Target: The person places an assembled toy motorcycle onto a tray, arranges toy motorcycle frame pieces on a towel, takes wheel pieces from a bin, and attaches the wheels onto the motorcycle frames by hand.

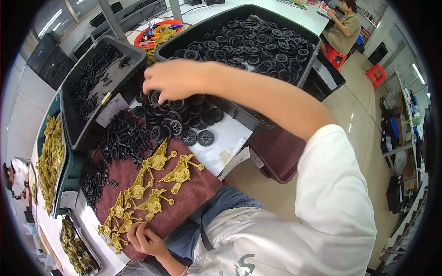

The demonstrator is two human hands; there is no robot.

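My right hand (pixel 172 78) reaches far across the table, its fingers curled down into a loose pile of black wheels (pixel 184 122) and pinching one at the pile's far edge. My left hand (pixel 143 238) rests at the near edge of a maroon mat (pixel 193 191), its fingertips closed on a yellow plastic frame part (pixel 123 225). Several more yellow frame parts (pixel 159 177) lie spread over the mat. Heaps of small black parts (pixel 122 138) sit beside them.
A big black bin (pixel 239 14) full of wheels stands behind the pile. To its left are a grey tray (pixel 133 50) of black parts and a green tray (pixel 69 175) of yellow parts. A red ring-shaped tray (pixel 159 27) sits farther back. One person sits at the top right, another at the left edge.
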